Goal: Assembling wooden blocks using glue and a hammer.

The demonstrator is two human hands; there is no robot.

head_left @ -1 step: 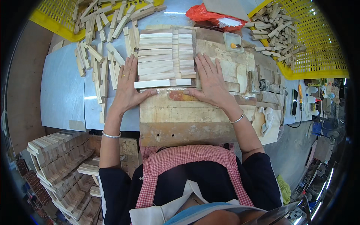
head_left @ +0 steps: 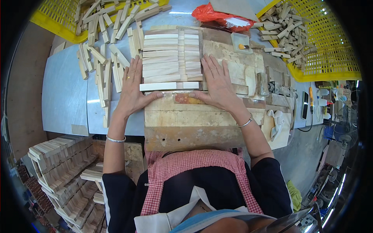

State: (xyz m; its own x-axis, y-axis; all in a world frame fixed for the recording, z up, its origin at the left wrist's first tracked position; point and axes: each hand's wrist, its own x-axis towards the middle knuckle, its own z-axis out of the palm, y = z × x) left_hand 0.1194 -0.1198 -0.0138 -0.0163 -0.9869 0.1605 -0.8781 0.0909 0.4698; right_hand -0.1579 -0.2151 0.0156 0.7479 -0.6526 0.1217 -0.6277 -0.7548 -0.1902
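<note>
Table (head_left: 62, 101) and board (head_left: 171, 116) bore strips (head_left: 160, 66) largely aligned between left hand (head_left: 133, 88) and right hand (head_left: 220, 86), both unclenched with fingers extended along the ends, the front strip (head_left: 156, 87) slightly offset leftward and loose strips (head_left: 100, 81) at left unaligned.

Crumpled red plastic bag (head_left: 205, 14), pale rag (head_left: 277, 121) (bunched up), orange tool (head_left: 311, 95), lime-green cloth (head_left: 295, 196)
</note>
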